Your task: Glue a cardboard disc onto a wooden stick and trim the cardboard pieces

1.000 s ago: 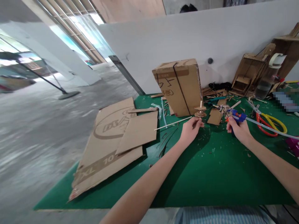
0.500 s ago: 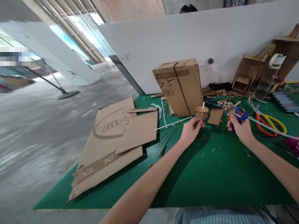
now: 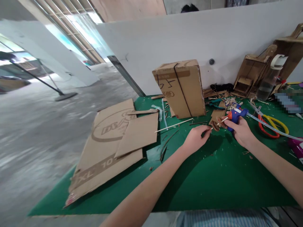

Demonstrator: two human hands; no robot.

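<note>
My left hand [image 3: 197, 138] pinches a thin wooden stick that carries small cardboard discs [image 3: 216, 124], tilted toward the right over the green table [image 3: 213, 179]. My right hand [image 3: 240, 130] is wrapped round a blue glue gun [image 3: 235, 114], whose nozzle points left at the discs. A clear glue stick juts out of the gun's back toward the right. The two hands are close together, a little in front of an upright cardboard box [image 3: 181, 88].
Flat cardboard sheets [image 3: 113, 142] lie at the table's left. A loose wooden skewer [image 3: 174, 125] rests before the box. Red-and-yellow scissors [image 3: 271, 126], a cardboard model [image 3: 254, 75], a clear bottle [image 3: 270, 78] and scraps crowd the back right. A white partition wall stands behind.
The stick with discs has tipped from upright to leaning right, toward the glue gun. My right hand has shifted the gun slightly left to meet it.
</note>
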